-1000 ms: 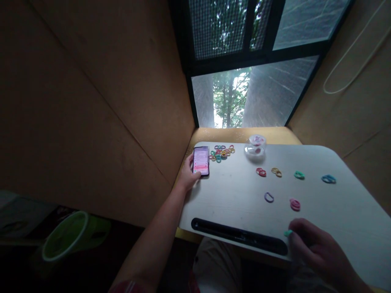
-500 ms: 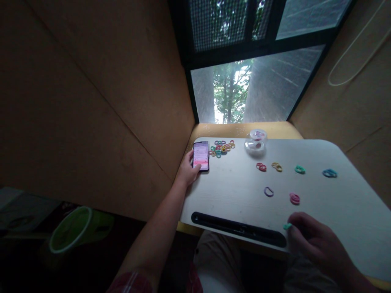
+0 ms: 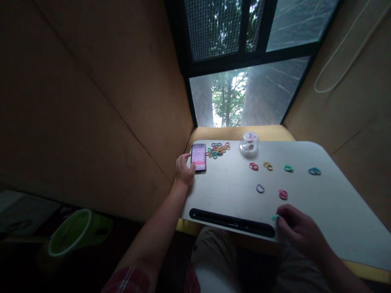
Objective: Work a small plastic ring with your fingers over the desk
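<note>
white lap desk [image 3: 232, 191]; green bucket [image 3: 71, 240]; red plaid sleeve [image 3: 128, 280]

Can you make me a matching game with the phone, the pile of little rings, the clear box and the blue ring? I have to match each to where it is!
Things:
1. phone
2. pile of rings
3. clear box
4. blue ring

Places:
A. far right on the white desk, alone
B. by the left hand
C. far edge, above the red ring
D. just right of the phone

Pairs: 1-B, 2-D, 3-C, 4-A
</note>
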Tool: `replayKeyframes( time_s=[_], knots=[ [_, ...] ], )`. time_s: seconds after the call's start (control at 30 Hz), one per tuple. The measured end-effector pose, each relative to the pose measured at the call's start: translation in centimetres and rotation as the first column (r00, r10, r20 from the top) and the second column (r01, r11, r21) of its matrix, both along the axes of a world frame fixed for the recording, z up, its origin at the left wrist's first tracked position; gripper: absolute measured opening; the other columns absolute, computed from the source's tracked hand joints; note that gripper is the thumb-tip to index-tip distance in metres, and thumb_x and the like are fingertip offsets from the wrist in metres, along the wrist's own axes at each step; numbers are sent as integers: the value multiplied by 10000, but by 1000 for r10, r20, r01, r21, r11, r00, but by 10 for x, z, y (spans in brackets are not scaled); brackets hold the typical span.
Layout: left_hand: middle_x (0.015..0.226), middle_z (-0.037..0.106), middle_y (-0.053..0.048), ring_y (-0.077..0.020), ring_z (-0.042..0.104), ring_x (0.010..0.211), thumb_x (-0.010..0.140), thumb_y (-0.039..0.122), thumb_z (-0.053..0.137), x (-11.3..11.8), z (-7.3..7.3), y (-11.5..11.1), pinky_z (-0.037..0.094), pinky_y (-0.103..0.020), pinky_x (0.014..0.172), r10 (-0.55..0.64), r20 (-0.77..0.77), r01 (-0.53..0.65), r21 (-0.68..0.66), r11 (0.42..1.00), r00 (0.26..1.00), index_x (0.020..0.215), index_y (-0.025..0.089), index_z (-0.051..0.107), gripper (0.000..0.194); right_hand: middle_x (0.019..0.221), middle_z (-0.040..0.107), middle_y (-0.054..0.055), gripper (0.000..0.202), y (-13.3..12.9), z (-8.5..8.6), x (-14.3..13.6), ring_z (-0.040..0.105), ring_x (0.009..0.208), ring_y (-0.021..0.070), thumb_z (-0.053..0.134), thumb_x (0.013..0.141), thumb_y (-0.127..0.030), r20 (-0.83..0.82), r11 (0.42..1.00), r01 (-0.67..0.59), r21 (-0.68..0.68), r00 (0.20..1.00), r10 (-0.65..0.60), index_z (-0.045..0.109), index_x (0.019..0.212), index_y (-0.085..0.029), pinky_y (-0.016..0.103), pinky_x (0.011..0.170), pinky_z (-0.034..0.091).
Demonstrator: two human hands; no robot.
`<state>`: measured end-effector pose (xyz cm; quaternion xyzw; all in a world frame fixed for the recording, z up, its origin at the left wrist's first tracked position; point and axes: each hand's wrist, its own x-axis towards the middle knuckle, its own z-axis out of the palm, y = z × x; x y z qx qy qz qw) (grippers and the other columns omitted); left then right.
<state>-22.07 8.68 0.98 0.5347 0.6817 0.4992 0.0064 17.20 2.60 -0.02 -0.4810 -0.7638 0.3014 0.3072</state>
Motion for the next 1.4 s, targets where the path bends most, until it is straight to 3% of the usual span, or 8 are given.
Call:
replayKeyframes(
  time_s=[0.07,0.13,0.23,0.3,0.4,0.83,1.1,1.4],
  knots=[
    [1041,638,-86,-222,588,1020,805,199,558,27,10,-15,477,-369,939,-84,-56,85,26,996,995,1019,177,591,218,581,526,-25,149,3,-2,1,495,523,128,520,830,-349,-12,1000,-5,23,1000,6,531,759,-218,234,512,416],
    [890,658,-36,-162,615,802,809,190,559,66,16,-32,518,-300,772,-314,-29,314,-5,949,949,1010,188,588,204,572,509,-31,151,6,-3,1,486,514,126,514,833,-343,-24,999,-14,50,1000,15,522,748,-218,234,511,412],
    [1000,687,-38,-119,625,748,815,200,579,133,18,-57,516,-242,686,-606,58,608,-110,786,794,1144,191,581,330,580,524,-29,137,9,-4,1,501,518,131,520,829,-332,-22,997,-45,69,999,47,526,755,-216,238,514,416],
    [1090,692,-45,-121,639,765,815,234,601,170,15,-70,519,-235,675,-683,102,687,-204,697,723,1201,204,587,388,597,537,-25,135,10,-4,1,514,535,136,510,841,-326,-27,995,-46,86,998,49,529,767,-215,243,533,426],
    [969,736,-26,-124,636,704,841,276,590,199,10,-81,516,-256,716,-688,109,683,-307,663,717,1154,212,654,326,634,563,-15,137,10,-3,0,538,565,143,494,852,-318,-43,992,-42,119,998,47,526,770,-214,251,562,437],
    [778,726,-10,-135,610,650,830,370,592,214,8,-79,441,-245,615,-568,123,558,-437,705,814,931,212,735,236,608,528,-31,110,10,-5,-3,503,547,141,486,830,-285,-62,990,-58,126,996,66,497,743,-218,256,545,390],
    [696,646,20,-116,547,618,832,297,564,222,0,-81,351,-235,576,-488,51,469,-377,799,872,787,197,629,128,617,516,-32,78,10,-4,-4,485,556,137,484,813,-246,-70,990,-33,140,997,43,475,740,-219,258,560,369],
    [689,588,30,-117,519,633,855,259,522,219,0,-80,344,-234,599,-481,72,475,-344,810,874,795,201,562,92,603,502,-41,67,7,-1,-5,464,543,128,499,801,-225,-72,989,-17,144,997,28,491,736,-215,249,551,347]
  ],
)
